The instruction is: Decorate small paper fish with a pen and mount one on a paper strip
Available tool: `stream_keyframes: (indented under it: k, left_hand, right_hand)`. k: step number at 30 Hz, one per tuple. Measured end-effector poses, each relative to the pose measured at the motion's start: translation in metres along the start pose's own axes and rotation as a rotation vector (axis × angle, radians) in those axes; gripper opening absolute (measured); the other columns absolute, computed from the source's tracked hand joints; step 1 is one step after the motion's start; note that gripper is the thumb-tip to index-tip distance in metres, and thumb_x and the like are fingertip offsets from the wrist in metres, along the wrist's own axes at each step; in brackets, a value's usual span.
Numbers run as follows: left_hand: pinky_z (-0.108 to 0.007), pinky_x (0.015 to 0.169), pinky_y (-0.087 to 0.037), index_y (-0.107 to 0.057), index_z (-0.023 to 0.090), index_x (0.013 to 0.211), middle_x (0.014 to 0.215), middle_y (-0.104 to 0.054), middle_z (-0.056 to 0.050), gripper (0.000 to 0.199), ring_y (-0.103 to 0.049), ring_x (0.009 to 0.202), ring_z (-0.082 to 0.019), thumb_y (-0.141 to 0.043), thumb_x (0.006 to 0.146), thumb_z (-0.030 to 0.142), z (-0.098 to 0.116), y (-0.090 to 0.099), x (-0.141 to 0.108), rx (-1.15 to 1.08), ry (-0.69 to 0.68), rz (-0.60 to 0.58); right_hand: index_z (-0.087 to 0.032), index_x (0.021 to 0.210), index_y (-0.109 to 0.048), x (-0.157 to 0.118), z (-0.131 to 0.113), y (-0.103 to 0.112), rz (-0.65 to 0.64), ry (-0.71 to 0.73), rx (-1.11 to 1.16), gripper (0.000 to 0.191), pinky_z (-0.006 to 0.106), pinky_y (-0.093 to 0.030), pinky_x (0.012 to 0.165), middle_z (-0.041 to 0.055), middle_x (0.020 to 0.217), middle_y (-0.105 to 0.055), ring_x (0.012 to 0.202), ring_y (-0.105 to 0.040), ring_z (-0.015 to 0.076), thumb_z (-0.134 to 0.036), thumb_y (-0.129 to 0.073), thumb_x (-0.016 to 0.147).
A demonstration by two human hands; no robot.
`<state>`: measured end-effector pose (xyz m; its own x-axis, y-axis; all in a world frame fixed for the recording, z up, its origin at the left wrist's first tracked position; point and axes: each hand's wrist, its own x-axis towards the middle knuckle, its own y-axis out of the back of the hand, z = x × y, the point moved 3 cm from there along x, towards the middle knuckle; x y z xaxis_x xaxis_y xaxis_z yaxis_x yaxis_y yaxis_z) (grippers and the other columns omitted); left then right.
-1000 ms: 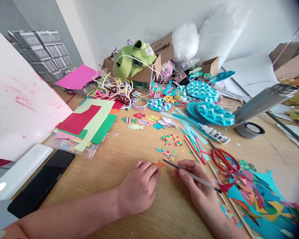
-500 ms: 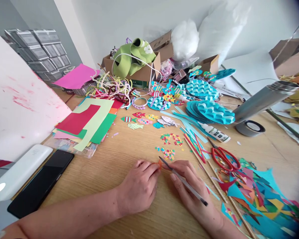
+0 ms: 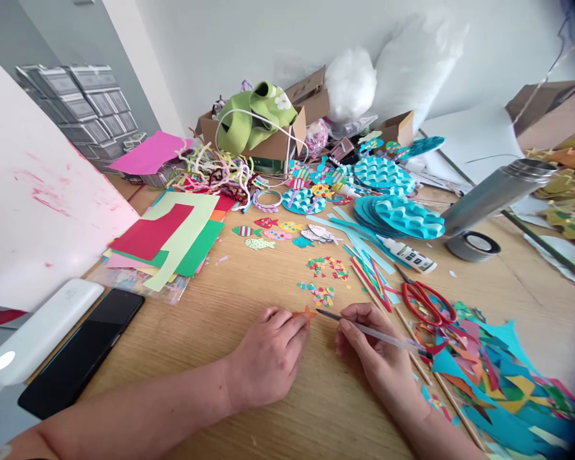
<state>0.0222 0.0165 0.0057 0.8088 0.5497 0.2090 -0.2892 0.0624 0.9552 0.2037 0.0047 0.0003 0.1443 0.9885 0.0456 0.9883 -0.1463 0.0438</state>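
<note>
Pressed flat near the table's middle, my left hand [image 3: 271, 354] has its fingertips on a small orange paper piece [image 3: 307, 314], whose pointed tail end sticks out to the right. My right hand [image 3: 376, 345] is closed round a pen [image 3: 378, 334], its dark tip just right of the orange paper and apart from it. Beyond the hands lie small piles of coloured paper dots [image 3: 322, 294] and triangles [image 3: 328, 268]. Farther back are paper fish [image 3: 278, 234] in several colours.
Red-handled scissors [image 3: 429, 303], sticks and paper scraps [image 3: 498, 383] lie at right. Behind them are a glue bottle [image 3: 409, 254], blue discs [image 3: 407, 217] and a metal flask [image 3: 493, 198]. Coloured sheets [image 3: 172, 236] and a phone [image 3: 81, 354] lie at left.
My right hand has moved right, away from the orange paper, and the pen now lies at a flatter angle. More of the orange piece shows. My left hand has stayed in place.
</note>
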Motion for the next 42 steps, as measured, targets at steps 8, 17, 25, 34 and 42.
stream_keyframes:
  k: [8,17,25,34,42]
  left_hand:
    - [-0.039,0.095,-0.038,-0.052,0.010,0.127,0.128,-0.058,-0.012,0.037,-0.051,0.111,-0.023,-0.045,0.093,0.019,-0.002,0.000,0.002,-0.005,-0.025,-0.020]
    - [-0.040,0.097,-0.040,-0.056,0.013,0.121,0.115,-0.060,-0.011,0.032,-0.053,0.108,-0.023,-0.047,0.091,0.017,-0.006,0.000,0.003,-0.018,-0.017,-0.022]
    - [-0.040,0.098,-0.041,-0.058,0.012,0.117,0.115,-0.060,-0.012,0.030,-0.053,0.110,-0.023,-0.047,0.090,0.015,-0.006,0.000,0.004,-0.025,-0.035,0.003]
    - [-0.038,0.101,-0.042,-0.059,0.011,0.113,0.113,-0.062,-0.012,0.027,-0.053,0.112,-0.022,-0.046,0.090,0.013,-0.008,-0.001,0.003,-0.009,-0.071,0.022]
    - [-0.041,0.098,-0.040,-0.055,0.013,0.122,0.114,-0.059,-0.012,0.032,-0.052,0.110,-0.024,-0.045,0.092,0.016,-0.007,0.000,0.003,-0.020,-0.040,-0.044]
  right_hand:
    - [-0.020,0.080,-0.061,0.001,0.000,0.001,-0.047,-0.021,-0.055,0.025,0.025,-0.049,0.045,0.0007,0.061,-0.062,0.049,-0.060,0.0153,-0.044,-0.065,0.084]
    - [-0.021,0.080,-0.058,-0.003,0.015,0.003,-0.037,-0.035,-0.103,0.023,0.024,-0.046,0.045,-0.0007,0.059,-0.061,0.048,-0.057,0.0137,-0.042,-0.063,0.087]
    - [-0.022,0.070,-0.055,0.000,0.005,0.001,-0.007,-0.052,-0.131,0.030,0.024,-0.045,0.040,-0.0007,0.051,-0.059,0.042,-0.055,0.0141,-0.047,-0.065,0.083]
    - [-0.020,0.075,-0.057,-0.003,0.010,0.001,-0.032,-0.067,-0.142,0.025,0.022,-0.044,0.038,-0.0023,0.054,-0.057,0.040,-0.054,0.0120,-0.042,-0.065,0.084]
    - [-0.021,0.076,-0.056,-0.006,0.013,0.001,-0.034,-0.049,-0.190,0.023,0.022,-0.043,0.040,-0.0023,0.057,-0.057,0.043,-0.054,0.0121,-0.039,-0.064,0.086]
